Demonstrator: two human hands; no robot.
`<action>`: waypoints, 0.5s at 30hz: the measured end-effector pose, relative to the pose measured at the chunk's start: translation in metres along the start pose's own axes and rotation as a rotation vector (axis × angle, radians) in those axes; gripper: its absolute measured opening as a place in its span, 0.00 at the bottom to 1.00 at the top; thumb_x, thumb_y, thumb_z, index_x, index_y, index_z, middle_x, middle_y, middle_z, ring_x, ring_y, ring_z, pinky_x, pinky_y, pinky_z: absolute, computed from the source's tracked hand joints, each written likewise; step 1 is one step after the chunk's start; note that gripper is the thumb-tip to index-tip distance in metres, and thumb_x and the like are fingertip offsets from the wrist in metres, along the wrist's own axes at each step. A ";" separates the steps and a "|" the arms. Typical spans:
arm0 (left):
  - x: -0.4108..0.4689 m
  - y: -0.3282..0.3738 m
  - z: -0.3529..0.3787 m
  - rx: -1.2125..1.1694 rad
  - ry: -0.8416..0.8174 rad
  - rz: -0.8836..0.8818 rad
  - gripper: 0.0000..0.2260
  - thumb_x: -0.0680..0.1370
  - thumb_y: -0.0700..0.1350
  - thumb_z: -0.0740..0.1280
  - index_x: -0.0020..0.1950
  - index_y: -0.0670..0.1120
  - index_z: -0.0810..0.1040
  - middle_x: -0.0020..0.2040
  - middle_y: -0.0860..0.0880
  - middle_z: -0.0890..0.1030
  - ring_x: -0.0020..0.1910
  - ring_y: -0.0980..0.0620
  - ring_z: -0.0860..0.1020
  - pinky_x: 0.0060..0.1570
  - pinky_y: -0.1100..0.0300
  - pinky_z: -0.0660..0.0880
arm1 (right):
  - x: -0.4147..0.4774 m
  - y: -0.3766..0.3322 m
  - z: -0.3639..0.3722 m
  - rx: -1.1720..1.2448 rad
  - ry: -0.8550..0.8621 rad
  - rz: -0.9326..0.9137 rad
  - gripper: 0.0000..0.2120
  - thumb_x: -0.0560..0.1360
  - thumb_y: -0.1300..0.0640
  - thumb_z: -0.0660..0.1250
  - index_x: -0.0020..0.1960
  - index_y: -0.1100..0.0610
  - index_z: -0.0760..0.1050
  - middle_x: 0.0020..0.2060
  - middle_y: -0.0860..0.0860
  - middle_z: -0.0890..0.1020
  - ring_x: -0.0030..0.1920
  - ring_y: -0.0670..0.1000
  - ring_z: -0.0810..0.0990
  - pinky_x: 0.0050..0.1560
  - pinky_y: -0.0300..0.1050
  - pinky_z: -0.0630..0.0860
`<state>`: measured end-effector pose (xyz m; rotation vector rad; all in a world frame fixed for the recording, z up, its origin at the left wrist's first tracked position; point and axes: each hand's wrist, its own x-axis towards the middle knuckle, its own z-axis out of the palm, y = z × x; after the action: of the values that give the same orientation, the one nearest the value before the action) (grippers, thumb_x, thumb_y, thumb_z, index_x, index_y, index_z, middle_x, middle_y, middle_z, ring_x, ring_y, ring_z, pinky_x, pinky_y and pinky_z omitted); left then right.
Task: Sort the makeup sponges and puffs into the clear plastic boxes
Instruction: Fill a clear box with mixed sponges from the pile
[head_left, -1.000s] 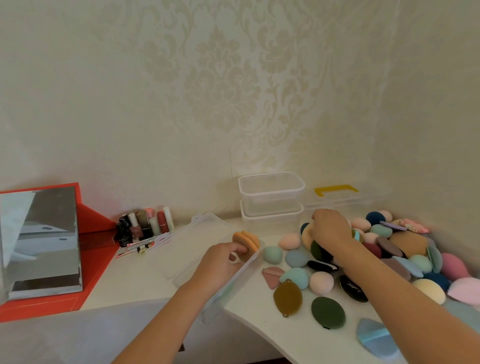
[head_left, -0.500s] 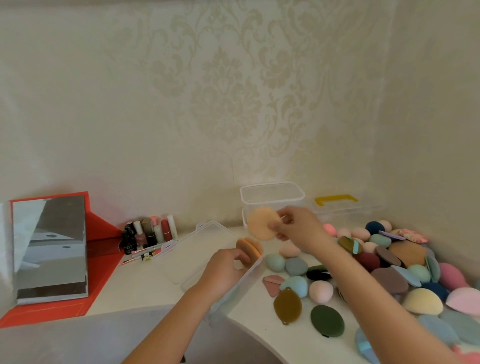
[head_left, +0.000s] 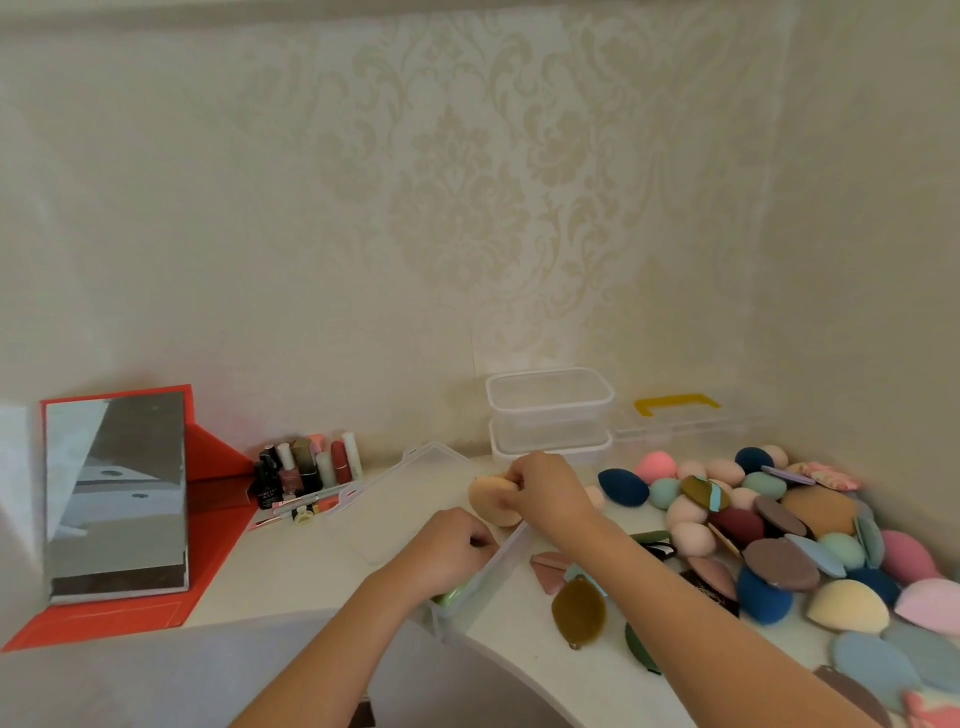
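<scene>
My right hand (head_left: 545, 488) pinched the round peach foam puff (head_left: 488, 501) just above the far end of the open clear plastic box (head_left: 496, 569). My left hand (head_left: 447, 545) curled at its near wall, though I couldn't tell what it held.

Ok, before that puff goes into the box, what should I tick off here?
1. Puff gripped: the right hand pinches the peach puff: ok.
2. Puff over its target: it hangs above the open box: ok.
3. Box steadied: the left hand curls at the box's right wall, but what it grips is hidden: cannot tell.
4. Free spot inside: both hands cover that part of the box: cannot tell.
5. Box seated on the table: its near corner looks to be past the edge: not ok.
</scene>
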<state>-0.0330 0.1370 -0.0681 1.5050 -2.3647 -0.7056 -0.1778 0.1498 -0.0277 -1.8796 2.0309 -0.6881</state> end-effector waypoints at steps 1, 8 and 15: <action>0.000 0.000 0.000 0.002 0.023 -0.001 0.10 0.75 0.49 0.63 0.40 0.47 0.82 0.40 0.50 0.82 0.38 0.53 0.78 0.41 0.60 0.73 | 0.001 -0.001 0.002 -0.078 -0.009 -0.014 0.08 0.73 0.57 0.65 0.45 0.61 0.80 0.34 0.52 0.75 0.37 0.50 0.74 0.40 0.41 0.69; -0.001 0.004 -0.002 -0.035 0.112 0.100 0.11 0.72 0.52 0.70 0.52 0.52 0.74 0.52 0.55 0.75 0.43 0.59 0.76 0.41 0.68 0.70 | 0.000 -0.012 0.012 -0.206 0.081 -0.042 0.04 0.76 0.63 0.63 0.50 0.57 0.74 0.50 0.56 0.76 0.49 0.56 0.79 0.45 0.44 0.71; 0.002 0.004 0.000 0.026 0.168 0.238 0.23 0.71 0.52 0.71 0.63 0.50 0.70 0.60 0.54 0.68 0.52 0.58 0.71 0.52 0.66 0.71 | -0.004 -0.008 0.005 -0.158 0.026 -0.102 0.10 0.77 0.63 0.60 0.56 0.62 0.76 0.58 0.57 0.78 0.57 0.55 0.77 0.53 0.43 0.70</action>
<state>-0.0368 0.1369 -0.0656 1.2112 -2.3774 -0.4746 -0.1680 0.1525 -0.0280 -2.0849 2.0720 -0.5951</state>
